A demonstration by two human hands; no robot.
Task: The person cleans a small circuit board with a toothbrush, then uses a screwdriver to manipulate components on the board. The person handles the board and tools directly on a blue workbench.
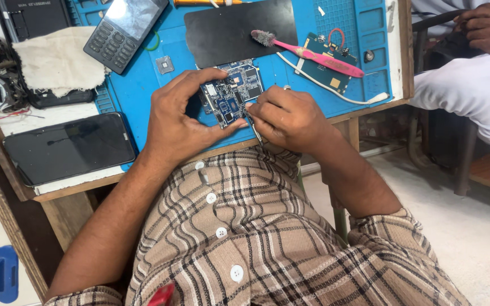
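A blue circuit board with several chips lies on the blue work mat near the table's front edge. My left hand grips it, thumb at its near corner and forefinger curled over its far edge. My right hand pinches thin metal tweezers, whose tip touches the board's right side.
A pink brush rests on a second green circuit board and a black sheet. A keypad phone, a cloth and a dark smartphone lie left. Another person's hand is at the upper right.
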